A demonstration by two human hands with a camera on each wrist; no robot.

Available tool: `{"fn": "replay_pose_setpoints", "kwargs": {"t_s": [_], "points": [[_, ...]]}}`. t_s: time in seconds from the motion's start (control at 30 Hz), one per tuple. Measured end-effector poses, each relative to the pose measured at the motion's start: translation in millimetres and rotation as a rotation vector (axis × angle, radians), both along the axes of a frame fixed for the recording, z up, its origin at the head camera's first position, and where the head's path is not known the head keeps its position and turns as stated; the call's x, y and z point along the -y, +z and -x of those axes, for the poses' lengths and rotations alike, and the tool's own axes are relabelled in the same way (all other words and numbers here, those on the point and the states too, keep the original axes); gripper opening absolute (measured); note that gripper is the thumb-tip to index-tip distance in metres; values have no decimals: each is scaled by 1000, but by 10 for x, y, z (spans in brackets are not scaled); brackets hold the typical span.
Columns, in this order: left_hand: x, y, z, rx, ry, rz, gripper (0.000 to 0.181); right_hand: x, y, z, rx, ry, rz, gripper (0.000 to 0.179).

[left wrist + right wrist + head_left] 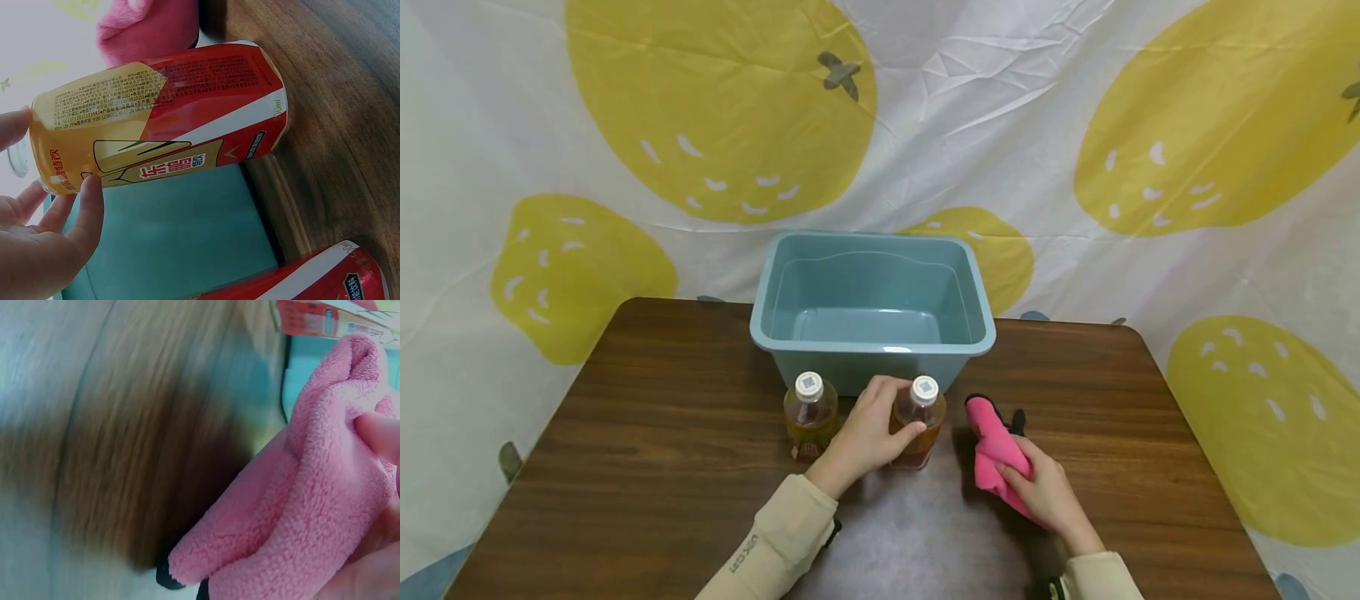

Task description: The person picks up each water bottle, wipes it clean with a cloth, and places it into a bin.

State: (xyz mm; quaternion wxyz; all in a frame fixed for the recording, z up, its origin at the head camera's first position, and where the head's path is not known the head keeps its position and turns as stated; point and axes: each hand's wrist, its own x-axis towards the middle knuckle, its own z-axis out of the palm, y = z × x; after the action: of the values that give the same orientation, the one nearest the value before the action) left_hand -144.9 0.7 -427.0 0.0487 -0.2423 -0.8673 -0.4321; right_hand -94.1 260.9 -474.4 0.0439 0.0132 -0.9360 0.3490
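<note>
My left hand [865, 435] grips the upper part of a drink bottle [917, 448] with a white cap, thumb on the near side. In the left wrist view, the bottle's label [194, 125] is red, white and gold. My right hand [1052, 492] pinches a pink fluffy cloth [996, 450] with black edging. Its folded pile and a black edge face the right wrist view, where the thumb [378, 431] presses into the fabric. A second drink bottle [810, 423] with the same white cap stands to the left of my left hand.
Behind the bottles a blue-green plastic tub [872, 348] stands at the back of the dark wooden table [662, 433], its inside showing no contents. A white cloth backdrop [955, 150] printed with yellow fruit hangs right behind the table's far edge.
</note>
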Motion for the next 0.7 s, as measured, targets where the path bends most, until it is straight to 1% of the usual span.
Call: {"fn": "replay_pose_setpoints", "kwargs": {"t_s": [0.13,0.43,0.6,0.7], "points": [[0,2,1,5,-2,5,47,27,14,-9,0,-16,84,33],[5,1,1,-3,-2,2,47,72,34,-11,12,-43,225,27],[4,1,3,4,-5,6,47,145,84,-12,32,-60,353,31],[2,-3,11,12,-4,12,48,205,135,-11,25,-73,429,30]]}}
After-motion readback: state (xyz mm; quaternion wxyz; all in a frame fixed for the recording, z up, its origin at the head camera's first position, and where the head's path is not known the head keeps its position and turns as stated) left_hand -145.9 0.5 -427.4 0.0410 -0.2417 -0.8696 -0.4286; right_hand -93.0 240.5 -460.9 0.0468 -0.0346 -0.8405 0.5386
